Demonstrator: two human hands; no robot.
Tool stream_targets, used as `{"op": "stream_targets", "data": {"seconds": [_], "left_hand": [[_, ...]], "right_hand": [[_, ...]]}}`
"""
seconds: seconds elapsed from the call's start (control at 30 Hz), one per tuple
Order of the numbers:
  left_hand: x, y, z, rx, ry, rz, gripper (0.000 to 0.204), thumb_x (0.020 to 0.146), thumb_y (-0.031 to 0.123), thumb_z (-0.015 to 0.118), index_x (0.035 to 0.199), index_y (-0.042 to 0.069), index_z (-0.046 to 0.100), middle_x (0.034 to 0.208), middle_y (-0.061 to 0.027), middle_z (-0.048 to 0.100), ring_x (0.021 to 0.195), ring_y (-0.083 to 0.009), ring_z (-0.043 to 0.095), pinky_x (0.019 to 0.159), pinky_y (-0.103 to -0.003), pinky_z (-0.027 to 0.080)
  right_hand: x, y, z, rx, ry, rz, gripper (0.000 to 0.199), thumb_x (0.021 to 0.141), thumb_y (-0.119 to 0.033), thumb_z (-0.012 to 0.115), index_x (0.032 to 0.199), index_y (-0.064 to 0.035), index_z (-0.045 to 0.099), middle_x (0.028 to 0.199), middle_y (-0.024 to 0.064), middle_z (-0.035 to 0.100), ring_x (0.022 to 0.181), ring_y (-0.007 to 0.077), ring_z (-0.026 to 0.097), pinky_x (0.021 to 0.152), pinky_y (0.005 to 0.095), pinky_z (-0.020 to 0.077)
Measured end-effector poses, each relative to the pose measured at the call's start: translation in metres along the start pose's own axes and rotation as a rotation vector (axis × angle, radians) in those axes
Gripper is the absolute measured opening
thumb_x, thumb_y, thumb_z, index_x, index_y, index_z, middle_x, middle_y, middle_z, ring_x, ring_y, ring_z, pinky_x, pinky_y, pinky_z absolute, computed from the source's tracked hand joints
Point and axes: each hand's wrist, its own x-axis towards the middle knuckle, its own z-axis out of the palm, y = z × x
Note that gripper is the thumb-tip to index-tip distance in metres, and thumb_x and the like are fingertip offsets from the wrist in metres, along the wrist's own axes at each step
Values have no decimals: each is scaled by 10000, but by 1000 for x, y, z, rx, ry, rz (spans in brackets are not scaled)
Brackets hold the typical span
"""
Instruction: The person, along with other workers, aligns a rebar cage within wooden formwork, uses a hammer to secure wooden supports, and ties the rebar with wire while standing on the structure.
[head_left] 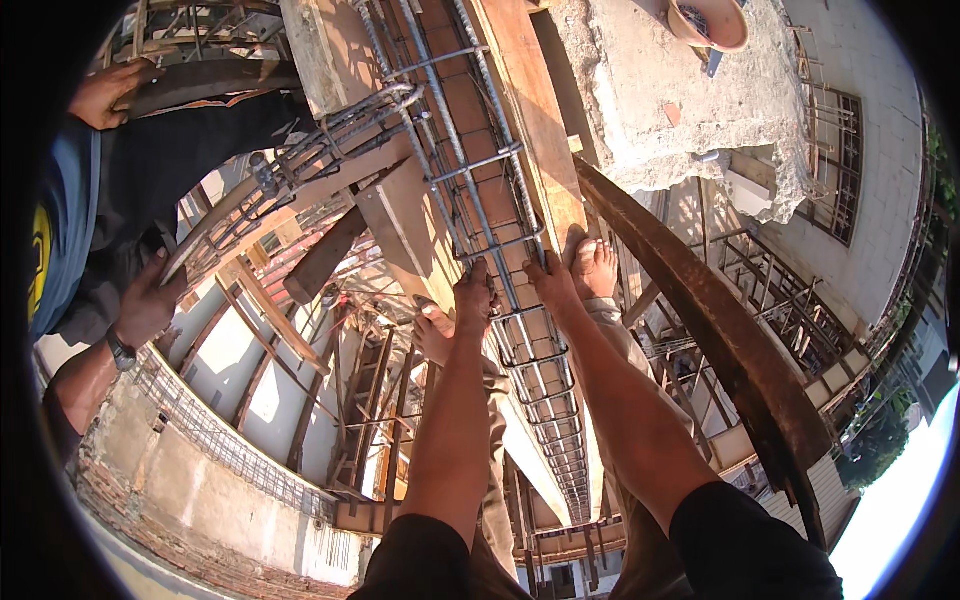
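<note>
A steel rebar cage (487,205), made of long ribbed bars tied with square stirrups, lies between wooden formwork boards and runs from the top of the view down between my legs. My left hand (474,295) is closed around the cage's left side, close to a stirrup; its fingertips are partly hidden. Across from it, my right hand (553,286) has its fingers curled on the right-hand bar, beside the right formwork board (540,130). My bare feet stand on either side of the cage. A second cage (290,165) meets this one from the left.
At left a co-worker's hand (150,305) touches the second cage's side board; their other hand (105,95) rests on a dark beam. A rusty curved beam (720,340) slopes down on the right. Below are scaffold poles. A bucket (712,25) sits on rough concrete (670,110).
</note>
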Motion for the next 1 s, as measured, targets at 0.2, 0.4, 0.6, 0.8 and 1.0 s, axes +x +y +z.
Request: {"op": "stream_targets", "data": {"seconds": [0.2, 0.4, 0.6, 0.8, 1.0], "left_hand": [[-12, 8, 25, 83, 89, -2, 319, 954, 368, 594, 746, 150, 491, 550, 59, 343, 431, -82, 306, 418, -262, 284], [-6, -1, 8, 44, 71, 26, 308, 954, 330, 588, 733, 141, 486, 549, 49, 359, 398, -80, 330, 366, -245, 254], [-6, 2, 11, 22, 107, 7, 362, 933, 342, 644, 716, 105, 478, 540, 9, 405, 376, -117, 366, 367, -285, 318], [9, -5, 19, 83, 144, -12, 259, 951, 265, 606, 787, 81, 527, 549, -5, 422, 376, -128, 379, 359, -289, 311], [65, -56, -26, 302, 198, 142, 132, 958, 192, 559, 914, 73, 595, 585, -38, 477, 423, -162, 437, 400, -340, 345]], "right_hand": [[18, 13, -12, -178, 54, -114, 338, 870, -291, 625, 1048, -9, 577, 1017, 245, 625, 990, 430, 587, 793, 501, 457], [-2, 11, 4, -55, 136, -99, 192, 878, -172, 656, 1015, -53, 594, 764, 68, 522, 732, 157, 506, 654, 336, 447], [4, 2, 0, -63, 59, 54, 339, 872, -295, 633, 1063, -17, 603, 952, 149, 627, 844, 300, 596, 761, 399, 465], [13, 3, -4, 119, 55, 246, 434, 925, -366, 574, 1057, 48, 588, 840, 165, 660, 792, 236, 640, 683, 358, 493], [19, 8, 17, 158, -42, 270, 447, 944, -376, 579, 1076, 51, 573, 848, 154, 664, 746, 240, 644, 685, 348, 526]]}}
